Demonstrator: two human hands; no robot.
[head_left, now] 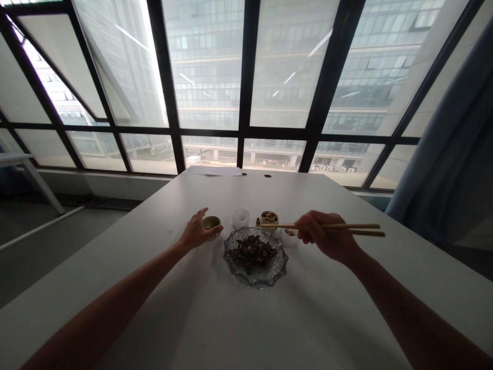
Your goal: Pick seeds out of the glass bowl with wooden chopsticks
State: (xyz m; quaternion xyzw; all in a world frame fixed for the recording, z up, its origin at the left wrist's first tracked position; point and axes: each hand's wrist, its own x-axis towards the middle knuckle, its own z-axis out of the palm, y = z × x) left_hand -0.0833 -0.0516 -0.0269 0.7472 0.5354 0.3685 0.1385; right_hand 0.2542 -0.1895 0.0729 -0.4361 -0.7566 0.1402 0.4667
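My left hand (196, 229) curls around a small dark-rimmed cup (212, 224) on the white table (192, 318), fingers wrapped at its side. My right hand (325, 235) grips a pair of wooden chopsticks (319, 226) held level, their tips over a small bowl of pale nuts (269, 218). In front, between both hands, stands a scalloped glass dish (256, 257) heaped with dark seeds. A small white square cup (241, 218) sits behind the dish, and another small white cup (289, 237) is beside my right hand.
A sheet of paper (215, 171) and two small dark spots lie at the table's far edge. Large dark-framed windows (246, 103) fill the background. A blue curtain (450, 154) hangs at the right. Part of another white table (19, 162) shows at the left.
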